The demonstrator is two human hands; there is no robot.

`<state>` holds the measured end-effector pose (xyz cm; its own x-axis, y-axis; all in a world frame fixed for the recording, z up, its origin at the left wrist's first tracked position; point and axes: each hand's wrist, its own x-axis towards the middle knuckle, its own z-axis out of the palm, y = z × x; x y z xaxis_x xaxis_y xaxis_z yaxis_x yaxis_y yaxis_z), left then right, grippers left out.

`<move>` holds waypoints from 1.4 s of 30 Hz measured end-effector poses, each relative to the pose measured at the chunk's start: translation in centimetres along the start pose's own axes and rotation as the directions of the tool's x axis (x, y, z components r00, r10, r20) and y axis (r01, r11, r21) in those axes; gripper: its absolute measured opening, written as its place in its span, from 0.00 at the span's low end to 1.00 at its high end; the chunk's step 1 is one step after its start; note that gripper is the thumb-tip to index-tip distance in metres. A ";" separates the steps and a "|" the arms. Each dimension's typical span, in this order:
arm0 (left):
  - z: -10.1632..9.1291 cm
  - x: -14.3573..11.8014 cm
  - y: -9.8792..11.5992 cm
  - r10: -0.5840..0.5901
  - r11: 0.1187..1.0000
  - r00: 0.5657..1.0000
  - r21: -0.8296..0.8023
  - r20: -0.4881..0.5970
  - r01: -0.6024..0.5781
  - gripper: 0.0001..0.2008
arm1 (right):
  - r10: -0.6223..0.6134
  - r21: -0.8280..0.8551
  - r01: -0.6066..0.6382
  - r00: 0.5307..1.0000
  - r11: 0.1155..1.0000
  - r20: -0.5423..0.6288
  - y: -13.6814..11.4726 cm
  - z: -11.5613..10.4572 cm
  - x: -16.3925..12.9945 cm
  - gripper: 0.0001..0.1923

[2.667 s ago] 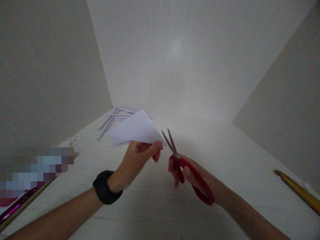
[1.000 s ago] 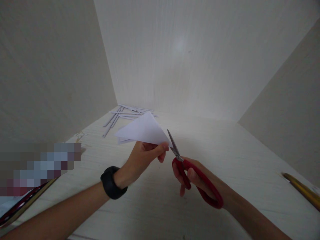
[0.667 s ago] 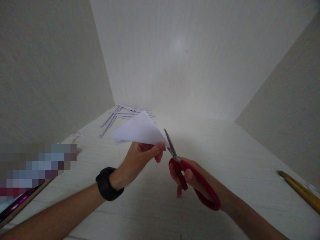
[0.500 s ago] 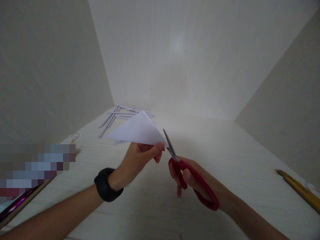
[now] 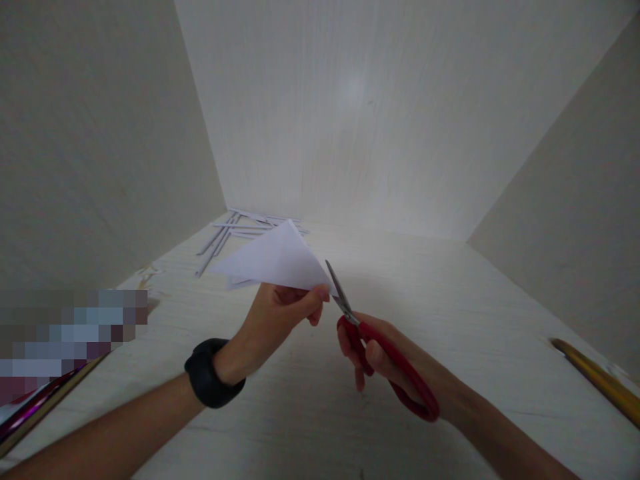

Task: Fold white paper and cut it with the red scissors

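A white sheet of paper [image 5: 280, 257], folded into a triangle, is pinched along its lower edge by my left hand [image 5: 285, 310]. The thumb presses near the right corner, and the other fingers are partly hidden under the paper. My right hand [image 5: 373, 347] grips red-handled scissors [image 5: 400, 370] through their loops. Their blades [image 5: 341, 288] are slightly parted and point up and to the left. The paper's right corner reaches the blades close to the pivot. Whether the paper is cut there I cannot tell.
Several thin white paper sticks [image 5: 215, 250] lie crossed at the back left, partly behind the folded sheet. A yellow-gold object [image 5: 597, 380] lies at the right edge. Blurred-out items sit at the left beside a shiny purple strip [image 5: 30, 417]. Pale walls [image 5: 345, 133] enclose the whitish tabletop [image 5: 430, 280].
Hardly anything differs. The left hand and paper have shifted very slightly, and the paper's lower layer shows a little more at the left. Both grips are the same.
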<state>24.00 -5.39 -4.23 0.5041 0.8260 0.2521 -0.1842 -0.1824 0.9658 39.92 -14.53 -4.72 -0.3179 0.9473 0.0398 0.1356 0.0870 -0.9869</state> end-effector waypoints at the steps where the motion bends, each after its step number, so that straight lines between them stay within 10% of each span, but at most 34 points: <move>1: 0.0 0.0 0.0 0.000 1.000 1.000 0.003 -0.002 0.000 0.12 | 0.000 0.001 0.000 1.000 1.000 0.001 0.0 0.0 0.0 0.31; 42: -0.1 0.0 -0.1 -0.007 0.999 1.000 0.045 0.004 0.006 0.14 | 0.011 -0.067 -0.021 0.991 0.998 -0.137 1.3 0.2 0.2 0.26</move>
<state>23.96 -5.32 -4.34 0.5090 0.8248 0.2461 -0.1431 -0.2008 0.9691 39.86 -14.26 -6.03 -0.1850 0.9815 0.0497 0.2047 0.0880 -0.9749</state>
